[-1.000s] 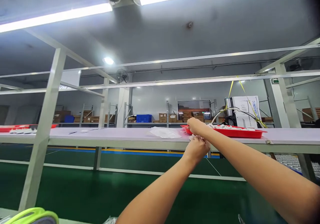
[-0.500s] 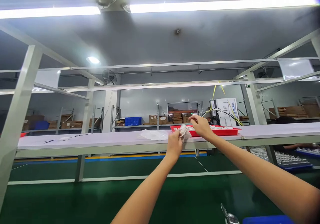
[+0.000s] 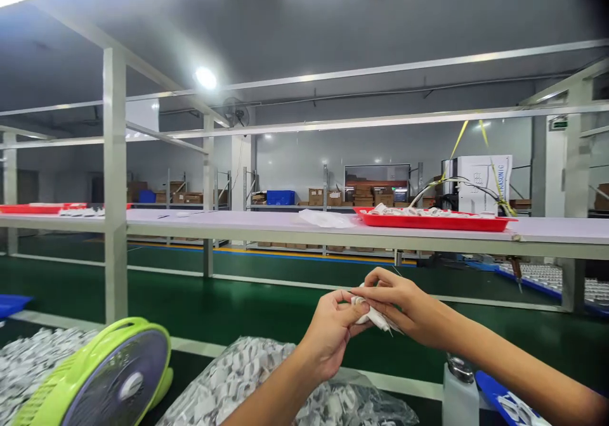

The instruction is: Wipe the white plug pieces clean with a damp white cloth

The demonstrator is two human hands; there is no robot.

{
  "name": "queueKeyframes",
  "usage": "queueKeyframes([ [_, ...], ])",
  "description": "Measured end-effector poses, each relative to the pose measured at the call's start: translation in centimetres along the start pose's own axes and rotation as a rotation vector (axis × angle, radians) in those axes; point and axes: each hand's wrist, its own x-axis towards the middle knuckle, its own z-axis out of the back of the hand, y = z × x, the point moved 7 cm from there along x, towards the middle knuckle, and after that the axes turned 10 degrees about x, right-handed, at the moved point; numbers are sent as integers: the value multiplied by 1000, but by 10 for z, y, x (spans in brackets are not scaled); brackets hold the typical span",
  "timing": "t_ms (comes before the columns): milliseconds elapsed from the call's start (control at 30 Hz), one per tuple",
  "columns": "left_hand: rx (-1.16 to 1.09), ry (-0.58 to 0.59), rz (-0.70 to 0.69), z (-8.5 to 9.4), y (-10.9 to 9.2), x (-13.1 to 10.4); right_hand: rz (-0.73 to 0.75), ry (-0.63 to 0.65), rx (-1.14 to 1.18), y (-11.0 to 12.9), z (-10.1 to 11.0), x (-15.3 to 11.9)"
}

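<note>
Both hands meet in front of me at the centre right, above the green floor. My left hand (image 3: 327,332) pinches a crumpled white cloth (image 3: 377,319) between thumb and fingers. From the other side, my right hand (image 3: 410,304) closes its fingers on the same cloth. A small white piece seems to lie in its folds, but the fingers cover most of it. Below the hands lies a clear plastic bag (image 3: 247,372) full of small white plastic parts. A bottle with a metal top (image 3: 460,391) stands under my right forearm.
A red tray (image 3: 435,222) of white parts sits on the raised shelf (image 3: 238,224), beside a flat white plastic sheet (image 3: 326,219). At the lower left are a green fan (image 3: 118,375) and a heap of white parts (image 3: 40,359). A blue tray (image 3: 499,400) is at the lower right.
My hands have come down from the shelf by the red tray. The right hand, earlier apart over the tray, now grips the cloth with the left. My view has tilted down.
</note>
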Motion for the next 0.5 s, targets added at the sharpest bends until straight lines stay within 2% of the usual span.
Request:
queueKeyframes([
  [233,-15,-57,81,15,21,-44,-98,144,-14,21,-31,1],
  [367,-28,-103,104,18,29,-57,-62,170,-45,28,-38,1],
  [500,-67,-107,104,21,28,-62,-58,171,-83,36,-42,2],
])
